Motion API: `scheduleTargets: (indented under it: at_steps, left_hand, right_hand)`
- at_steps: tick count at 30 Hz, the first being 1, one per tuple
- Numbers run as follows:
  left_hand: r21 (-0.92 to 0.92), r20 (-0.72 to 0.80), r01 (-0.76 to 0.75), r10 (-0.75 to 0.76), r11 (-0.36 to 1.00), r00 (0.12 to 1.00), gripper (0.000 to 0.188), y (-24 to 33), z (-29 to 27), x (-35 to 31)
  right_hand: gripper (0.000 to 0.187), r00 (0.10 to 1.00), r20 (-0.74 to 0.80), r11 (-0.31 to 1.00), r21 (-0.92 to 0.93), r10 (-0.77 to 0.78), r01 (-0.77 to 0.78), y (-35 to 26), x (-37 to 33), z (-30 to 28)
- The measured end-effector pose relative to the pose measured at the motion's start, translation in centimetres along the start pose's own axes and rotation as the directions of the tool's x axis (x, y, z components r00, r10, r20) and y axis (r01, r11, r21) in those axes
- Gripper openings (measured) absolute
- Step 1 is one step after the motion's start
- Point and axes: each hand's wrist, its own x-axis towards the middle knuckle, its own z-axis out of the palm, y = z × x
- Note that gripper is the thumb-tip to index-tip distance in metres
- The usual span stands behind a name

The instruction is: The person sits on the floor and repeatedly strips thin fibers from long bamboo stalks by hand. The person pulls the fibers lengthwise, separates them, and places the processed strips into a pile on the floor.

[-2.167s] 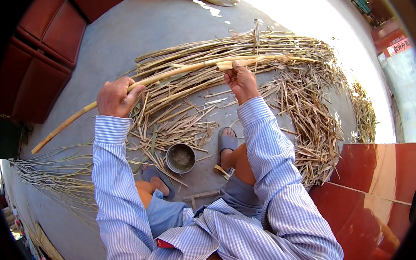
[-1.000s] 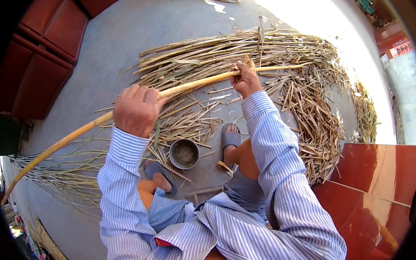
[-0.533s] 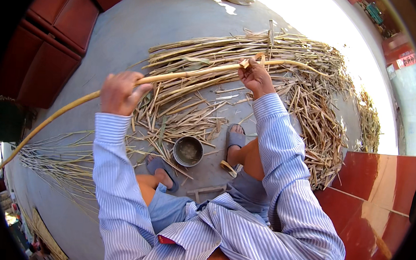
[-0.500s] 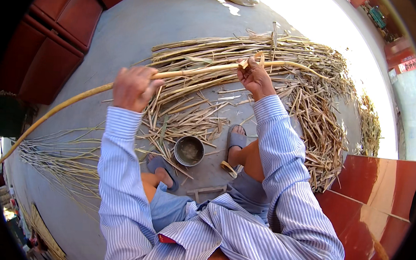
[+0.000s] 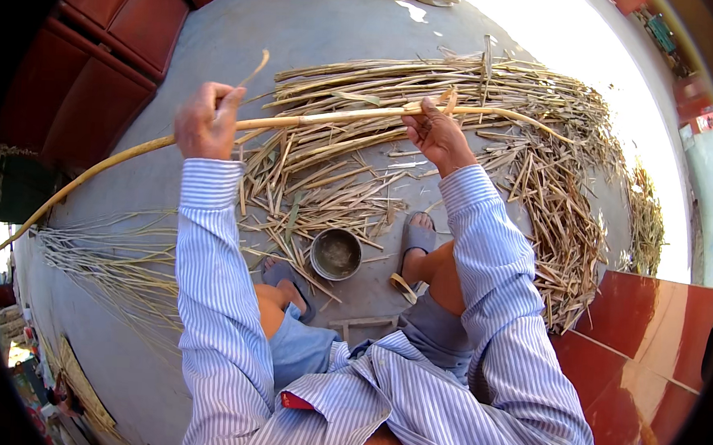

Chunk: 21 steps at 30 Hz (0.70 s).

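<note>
A long, pale yellow reed stalk (image 5: 330, 118) runs across in front of me, bending down at its far left end and drooping at its right end. My right hand (image 5: 440, 137) is closed around it right of the middle, where loose dry husk (image 5: 450, 99) sticks up by the fingertips. My left hand (image 5: 207, 122) is a fist over the stalk's left part. From its thumb and fingers a thin curled strip of dry husk (image 5: 256, 66) points up. Whether this hand also grips the stalk, I cannot tell.
Beyond the stalk lies a pile of dry reed stalks (image 5: 364, 82), with leaf scraps (image 5: 562, 213) to the right. A metal bowl (image 5: 335, 254) stands between my feet. Thin twigs (image 5: 117, 258) fan out at left. Red cabinets (image 5: 98, 72) stand far left; red panels (image 5: 632, 350) at right.
My left hand has moved up and slightly left, and a husk strip now shows above it. The right hand stays on the stalk; the whole view has shifted slightly.
</note>
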Motion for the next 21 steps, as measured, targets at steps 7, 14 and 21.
scheduleTargets:
  at_steps: [7,14,21]
  left_hand:
    - [0.127,0.212,-0.493,0.462,0.861,0.861,0.034,6.8,3.8,-3.1]
    - [-0.078,0.344,-0.26,0.271,0.962,0.899,0.025,4.9,0.5,-1.4]
    - [-0.164,0.368,-0.042,0.1,0.986,0.924,0.025,3.3,-1.0,-2.8]
  right_hand:
    - [0.022,0.962,0.245,0.992,0.007,0.122,-0.128,2.3,-2.9,5.2]
    - [0.014,0.983,-0.157,0.962,0.238,-0.098,0.134,-2.9,1.1,-3.0]
    - [0.021,0.957,-0.228,0.984,-0.046,-0.179,0.173,-3.3,1.6,-4.5]
